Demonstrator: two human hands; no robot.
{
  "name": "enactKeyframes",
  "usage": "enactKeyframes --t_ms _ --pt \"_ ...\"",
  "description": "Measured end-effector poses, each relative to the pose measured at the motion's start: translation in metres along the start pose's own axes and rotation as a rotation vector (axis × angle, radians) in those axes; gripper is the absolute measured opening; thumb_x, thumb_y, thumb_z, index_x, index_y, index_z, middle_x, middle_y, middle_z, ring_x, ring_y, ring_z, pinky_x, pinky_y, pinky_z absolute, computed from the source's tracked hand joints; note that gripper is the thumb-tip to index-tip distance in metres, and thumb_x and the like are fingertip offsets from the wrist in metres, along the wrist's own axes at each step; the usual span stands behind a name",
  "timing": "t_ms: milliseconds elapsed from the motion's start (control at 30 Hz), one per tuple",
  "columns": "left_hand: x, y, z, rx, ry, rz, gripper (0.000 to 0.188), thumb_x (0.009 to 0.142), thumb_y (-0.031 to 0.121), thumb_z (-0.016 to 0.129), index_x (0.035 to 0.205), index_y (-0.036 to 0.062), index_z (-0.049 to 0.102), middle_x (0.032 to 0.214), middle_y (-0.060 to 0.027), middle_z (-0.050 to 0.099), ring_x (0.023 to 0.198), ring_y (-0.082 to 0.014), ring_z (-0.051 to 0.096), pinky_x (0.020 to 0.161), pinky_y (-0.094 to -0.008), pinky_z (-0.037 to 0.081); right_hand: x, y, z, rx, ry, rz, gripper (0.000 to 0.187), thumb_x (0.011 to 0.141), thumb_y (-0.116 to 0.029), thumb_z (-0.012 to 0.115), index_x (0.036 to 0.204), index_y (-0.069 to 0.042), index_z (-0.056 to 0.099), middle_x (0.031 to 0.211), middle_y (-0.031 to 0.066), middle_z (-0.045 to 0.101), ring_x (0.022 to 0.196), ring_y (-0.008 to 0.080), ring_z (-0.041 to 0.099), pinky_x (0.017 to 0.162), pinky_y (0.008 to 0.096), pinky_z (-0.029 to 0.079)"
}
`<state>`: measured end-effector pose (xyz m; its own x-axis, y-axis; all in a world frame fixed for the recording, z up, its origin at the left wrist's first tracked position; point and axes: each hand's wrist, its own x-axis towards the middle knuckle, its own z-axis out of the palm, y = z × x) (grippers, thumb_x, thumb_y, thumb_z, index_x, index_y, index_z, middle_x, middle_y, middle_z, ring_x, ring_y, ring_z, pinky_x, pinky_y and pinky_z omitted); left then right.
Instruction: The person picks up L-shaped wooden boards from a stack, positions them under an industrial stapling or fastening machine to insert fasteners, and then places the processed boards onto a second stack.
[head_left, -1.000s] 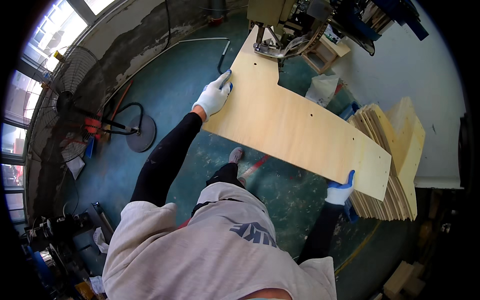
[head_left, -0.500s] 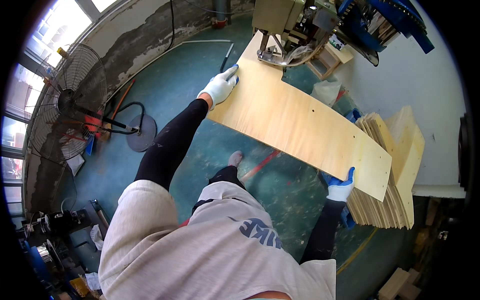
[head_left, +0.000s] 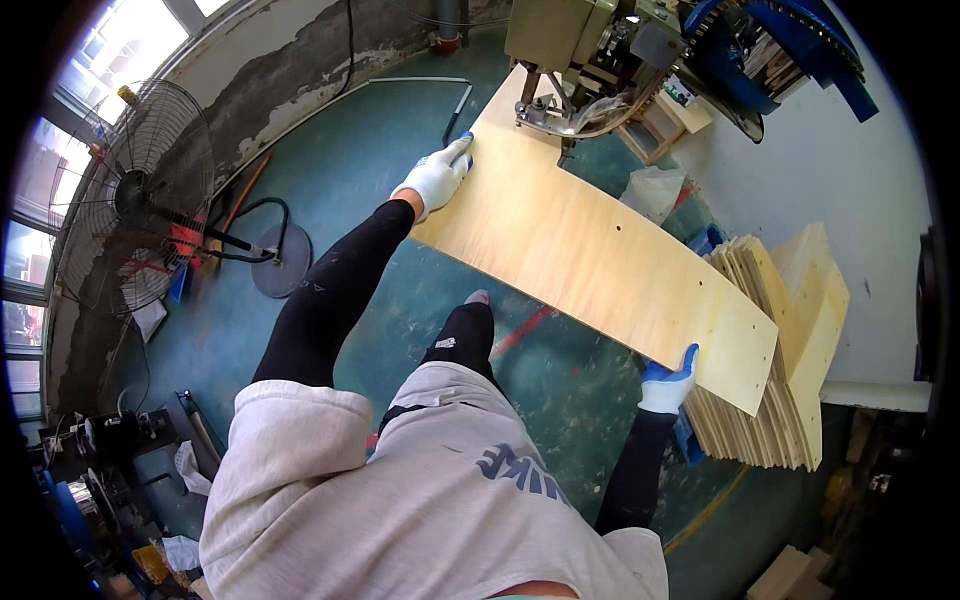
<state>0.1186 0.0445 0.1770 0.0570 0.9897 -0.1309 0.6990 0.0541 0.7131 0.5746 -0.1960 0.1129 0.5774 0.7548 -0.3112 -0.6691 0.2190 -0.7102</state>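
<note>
A pale plywood panel, L-shaped with a notch and several small dark holes, lies slanted in front of me. Its far end rests under the foot of a beige machine. My left hand, in a white glove with blue fingertips, grips the panel's left edge near the machine. The near right edge is held by my right hand, gloved in white and blue, its thumb on top and its other fingers hidden beneath the wood.
Stacked plywood panels of angled shape stand at the right, partly behind the held panel. A large fan on a round base is at the left. A blue machine part juts out at upper right. Wood blocks lie lower right.
The panel has shifted slightly left and toward me at its right end, both hands moving with it. Its far end remains under the machine foot.
</note>
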Motion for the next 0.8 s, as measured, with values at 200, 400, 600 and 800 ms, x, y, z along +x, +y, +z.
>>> enactKeyframes --t_ms 200,400,600,800 --pt "0.001 -0.012 0.006 -0.088 0.044 0.049 0.046 0.106 0.031 0.050 0.150 0.0184 0.049 0.118 -0.0245 0.068 0.108 -0.0359 0.067 0.095 -0.0387 0.048 0.006 -0.002 0.011 -0.027 0.012 -0.034 0.049 0.104 -0.031 0.057 0.142 0.000 0.050 0.141 0.0154 0.058 0.128 0.0289 0.057 0.108 0.0440 0.048" --pt "0.006 -0.022 0.018 0.026 0.110 0.148 0.044 0.105 0.026 0.050 0.148 0.0161 0.050 0.108 -0.0226 0.070 0.098 -0.0374 0.068 0.088 -0.0400 0.050 0.017 0.002 0.005 0.012 0.007 -0.019 0.050 0.105 -0.033 0.054 0.142 0.000 0.049 0.144 0.0153 0.056 0.129 0.0297 0.056 0.108 0.0453 0.047" --pt "-0.009 -0.004 0.001 -0.093 0.056 0.087 0.045 0.105 0.023 0.052 0.148 0.0108 0.049 0.094 -0.0208 0.067 0.080 -0.0295 0.064 0.079 -0.0376 0.050 0.030 -0.010 0.002 -0.099 -0.008 -0.061 0.053 0.105 -0.037 0.054 0.143 -0.001 0.049 0.143 0.0135 0.058 0.128 0.0290 0.057 0.109 0.0445 0.046" --pt "-0.070 -0.076 -0.042 -0.302 0.195 0.053 0.047 0.103 0.016 0.055 0.148 0.0063 0.050 0.091 -0.0166 0.066 0.079 -0.0172 0.064 0.077 -0.0322 0.050 -0.033 0.021 0.068 -0.120 -0.018 0.046 0.052 0.105 -0.038 0.054 0.144 -0.003 0.050 0.143 0.0132 0.057 0.129 0.0295 0.056 0.108 0.0467 0.047"
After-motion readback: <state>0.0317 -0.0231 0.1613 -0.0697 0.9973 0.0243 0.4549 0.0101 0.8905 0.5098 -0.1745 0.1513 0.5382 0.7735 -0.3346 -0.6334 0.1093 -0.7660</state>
